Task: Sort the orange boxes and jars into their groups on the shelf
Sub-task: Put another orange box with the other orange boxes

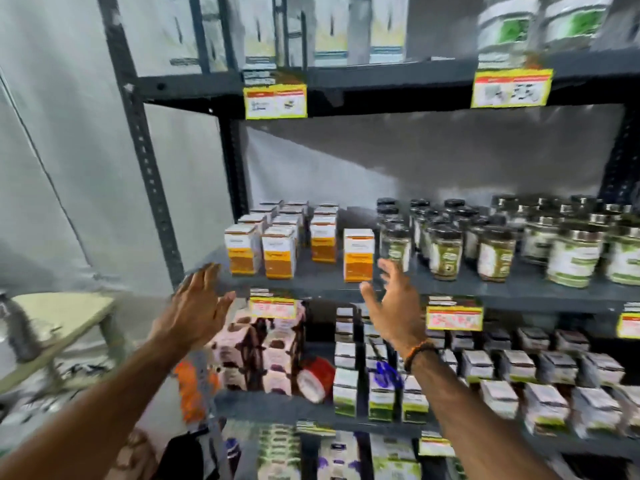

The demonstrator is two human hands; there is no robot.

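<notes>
Several white-and-orange boxes [279,251] stand in rows on the left part of the dark middle shelf [318,278]. One orange box [358,254] stands alone, closer to the jars. Several dark-lidded jars [445,251] with green labels fill the shelf to the right. My left hand [199,299] is open, fingers spread, just below the shelf's front-left edge. My right hand [393,299] is open too, in front of the lone box and the nearest jar [394,245], touching neither. Both hands hold nothing.
Yellow price tags [275,100] hang on the shelf edges. The lower shelf holds pink-and-brown boxes [263,355], a red tape roll [315,377] and green-white boxes [346,393]. A pale stool [65,313] stands at the left. Tall boxes and jars stand on the top shelf.
</notes>
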